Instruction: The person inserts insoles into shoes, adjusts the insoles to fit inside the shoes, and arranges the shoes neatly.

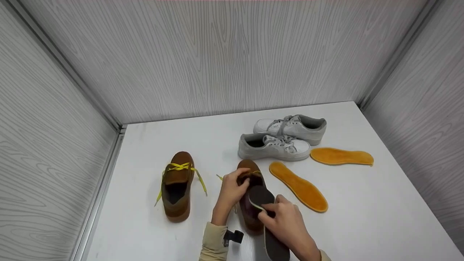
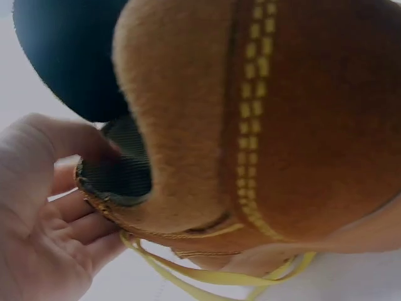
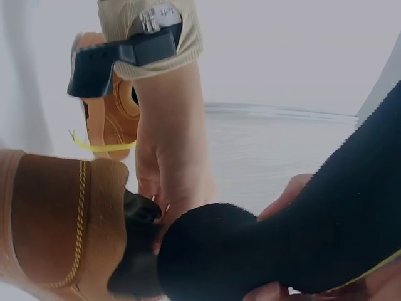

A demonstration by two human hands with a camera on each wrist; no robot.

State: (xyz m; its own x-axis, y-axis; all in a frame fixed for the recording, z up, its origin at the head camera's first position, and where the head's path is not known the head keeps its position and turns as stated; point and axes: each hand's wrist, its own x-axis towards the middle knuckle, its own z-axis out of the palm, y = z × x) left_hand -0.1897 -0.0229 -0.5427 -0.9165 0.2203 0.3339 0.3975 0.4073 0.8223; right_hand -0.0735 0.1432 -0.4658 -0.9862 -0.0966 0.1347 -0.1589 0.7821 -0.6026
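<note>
At the near side of the flat white table (image 1: 380,210), your beige ribbed left sleeve (image 1: 214,241) carries a black wrist device (image 1: 233,236); in the right wrist view, a pale label (image 3: 166,12) at its mount reads "left". Your right hand (image 1: 286,221) pinches a long, dark, thin insole with a pale edge (image 1: 277,247) between thumb and fingers, leaving only a narrow gap. The insole's near end runs past the lower frame border; its rounded far end overlaps the mouth of a brown low-cut shoe with yellow stitching (image 1: 252,226). You cannot tell whether that end has entered the shoe.

Your left hand (image 1: 232,190) grips the shoe at its tongue, thumb inside the mouth and fingers outside. Note that this hand hides part of the lacing, while the insole and your right hand block the right side of the shoe's mouth.

To the left, well apart, a matching brown shoe (image 1: 178,177) stands upright, its flat yellow lace (image 1: 179,166) hanging loose on both sides. To the right, an orange plush insole (image 1: 299,186) lies diagonally. Beyond it, a second orange insole (image 1: 342,156) lies crosswise near two white lace-up sneakers (image 1: 273,152), which stand side by side, toes opposed. Behind them rises a grey wood-grain panel (image 1: 217,54).
</note>
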